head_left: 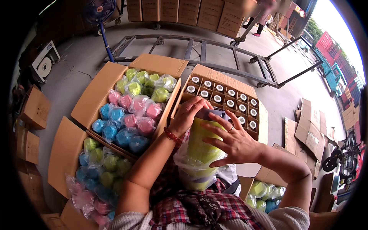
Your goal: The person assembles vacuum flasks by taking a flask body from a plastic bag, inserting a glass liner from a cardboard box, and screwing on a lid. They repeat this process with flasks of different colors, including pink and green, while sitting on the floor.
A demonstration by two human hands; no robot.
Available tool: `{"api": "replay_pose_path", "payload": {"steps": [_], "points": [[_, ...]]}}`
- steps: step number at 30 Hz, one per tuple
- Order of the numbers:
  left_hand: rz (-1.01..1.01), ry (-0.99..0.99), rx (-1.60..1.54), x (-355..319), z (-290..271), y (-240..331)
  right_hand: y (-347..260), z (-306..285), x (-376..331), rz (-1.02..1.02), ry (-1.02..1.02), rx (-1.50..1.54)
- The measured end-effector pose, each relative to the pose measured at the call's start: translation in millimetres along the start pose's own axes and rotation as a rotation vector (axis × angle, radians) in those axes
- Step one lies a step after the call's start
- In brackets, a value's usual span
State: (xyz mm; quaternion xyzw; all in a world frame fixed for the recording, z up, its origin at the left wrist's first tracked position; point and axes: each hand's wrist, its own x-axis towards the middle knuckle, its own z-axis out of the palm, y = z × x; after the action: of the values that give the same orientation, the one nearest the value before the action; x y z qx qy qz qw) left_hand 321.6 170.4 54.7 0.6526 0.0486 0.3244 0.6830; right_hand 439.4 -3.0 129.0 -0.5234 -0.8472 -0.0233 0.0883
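Upright in my lap stands a tall yellow-green cylindrical container [195, 142] with a dark grey-purple top. A clear plastic bag [182, 159] is bunched around its lower part. My left hand [186, 116], with a red bead bracelet at the wrist, closes its fingers on the upper rim from the left. My right hand [239, 142] wears a ring and lies over the right side, its fingers spread across the top and the wall. Just beyond is a divided carton [239, 90] of bottles with white caps; my hands hide part of its near side.
To the left, open cartons [97, 90] hold bagged green, pink and blue items [138, 105]. Another carton of bagged items [262, 193] is at lower right. Flattened cardboard [310, 126] lies at the right. A metal cart frame [195, 57], stacked boxes [188, 11] and a blue fan [100, 11] stand farther back.
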Motion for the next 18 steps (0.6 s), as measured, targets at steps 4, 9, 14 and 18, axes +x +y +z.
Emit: {"api": "replay_pose_path", "payload": {"steps": [4, 9, 14, 18], "points": [[0.006, -0.059, -0.158, -3.4, -11.6, -3.0, -4.1, 28.7, -3.0, -0.306, 0.019, -0.123], [0.006, -0.110, -0.366, -7.7, -16.4, 2.8, 11.0, 13.0, 19.4, -0.406, 0.100, -0.331], [0.152, -0.394, -0.371, -13.1, -22.9, 22.9, 3.8, -27.7, 79.1, -0.477, 0.260, -0.434], [0.218, -0.166, -0.166, -29.5, -33.4, 39.9, 21.2, -45.2, 101.6, -0.334, 0.278, -0.332]]}}
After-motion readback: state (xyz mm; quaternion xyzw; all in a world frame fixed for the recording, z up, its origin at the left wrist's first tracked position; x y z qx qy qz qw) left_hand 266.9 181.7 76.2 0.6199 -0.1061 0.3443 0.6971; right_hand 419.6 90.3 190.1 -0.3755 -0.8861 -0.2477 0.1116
